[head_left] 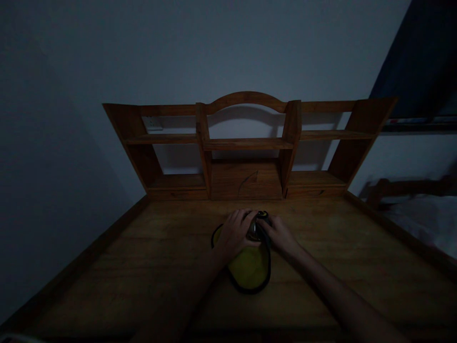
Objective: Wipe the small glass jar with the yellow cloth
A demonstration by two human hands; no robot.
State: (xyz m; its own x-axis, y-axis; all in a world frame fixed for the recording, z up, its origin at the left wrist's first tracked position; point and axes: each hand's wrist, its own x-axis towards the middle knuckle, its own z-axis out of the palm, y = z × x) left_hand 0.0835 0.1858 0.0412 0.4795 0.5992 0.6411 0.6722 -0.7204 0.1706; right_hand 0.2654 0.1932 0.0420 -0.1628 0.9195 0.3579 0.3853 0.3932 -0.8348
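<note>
A yellow, rounded flat piece with a dark rim lies on the wooden desk in front of me; it looks like an open pouch or case, though the dim light hides its kind. On its far part sits a dark, shiny rounded object. My left hand curls over that object from the left, fingers bent round its side. From the right, my right hand grips a dark edge beside it, near a small black part with a yellow ring. The fingers partly cover what they hold.
A wooden shelf unit with several compartments stands along the back of the desk, against a pale wall. Raised wooden edges border the desk left and right. A bed-like frame with pale cloth is at the right.
</note>
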